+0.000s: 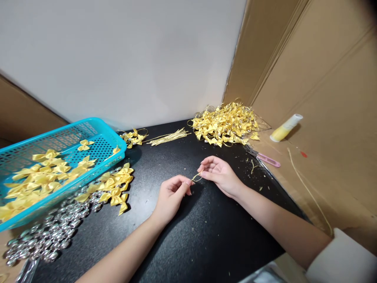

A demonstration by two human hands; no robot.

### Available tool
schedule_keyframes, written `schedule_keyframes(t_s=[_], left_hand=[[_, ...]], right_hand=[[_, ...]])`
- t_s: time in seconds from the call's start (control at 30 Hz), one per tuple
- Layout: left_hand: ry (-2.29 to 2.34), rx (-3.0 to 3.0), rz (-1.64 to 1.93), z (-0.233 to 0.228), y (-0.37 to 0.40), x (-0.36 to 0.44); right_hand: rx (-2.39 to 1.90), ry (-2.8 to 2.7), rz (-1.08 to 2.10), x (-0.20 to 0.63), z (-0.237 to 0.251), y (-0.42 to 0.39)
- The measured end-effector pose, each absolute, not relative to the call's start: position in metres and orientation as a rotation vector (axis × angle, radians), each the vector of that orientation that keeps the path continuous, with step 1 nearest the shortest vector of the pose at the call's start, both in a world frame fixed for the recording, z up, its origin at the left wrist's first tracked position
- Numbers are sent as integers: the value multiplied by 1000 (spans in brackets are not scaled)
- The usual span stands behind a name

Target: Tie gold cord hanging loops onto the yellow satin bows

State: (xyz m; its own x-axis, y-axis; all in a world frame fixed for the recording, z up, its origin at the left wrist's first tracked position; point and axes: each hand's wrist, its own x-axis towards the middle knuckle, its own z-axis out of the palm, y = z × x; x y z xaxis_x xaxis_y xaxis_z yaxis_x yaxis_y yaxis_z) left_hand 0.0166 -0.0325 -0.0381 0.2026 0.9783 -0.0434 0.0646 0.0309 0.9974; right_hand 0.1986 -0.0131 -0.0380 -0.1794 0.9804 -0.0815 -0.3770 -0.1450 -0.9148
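Over the middle of the black table, a thin gold cord (198,176) is bent into a small loop between my two hands. My left hand (174,192) pinches one end of it between thumb and forefinger. The other side of the loop is pinched by my right hand (219,175), whose remaining fingers are curled loosely. Beyond my hands lies a bundle of straight gold cords (169,136). To the left of my left hand are loose yellow ribbon bows (116,184) and a spread of shiny silver bells or beads (50,232); I cannot tell which.
A turquoise basket (101,125) holding yellow bows stands at the left. At the back right is a heap of looped bows (225,124), with a smaller cluster (134,137) near the basket. Pink-handled snips (266,159) and a yellow-white spool (285,128) lie at the right, beside cardboard walls.
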Motion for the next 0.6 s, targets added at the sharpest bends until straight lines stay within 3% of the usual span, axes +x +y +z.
schedule_keyframes(t_s=[0.6], left_hand=[[1040, 1451, 818, -29, -35, 18]], right_hand=[[-869, -886, 1637, 197, -38, -15]])
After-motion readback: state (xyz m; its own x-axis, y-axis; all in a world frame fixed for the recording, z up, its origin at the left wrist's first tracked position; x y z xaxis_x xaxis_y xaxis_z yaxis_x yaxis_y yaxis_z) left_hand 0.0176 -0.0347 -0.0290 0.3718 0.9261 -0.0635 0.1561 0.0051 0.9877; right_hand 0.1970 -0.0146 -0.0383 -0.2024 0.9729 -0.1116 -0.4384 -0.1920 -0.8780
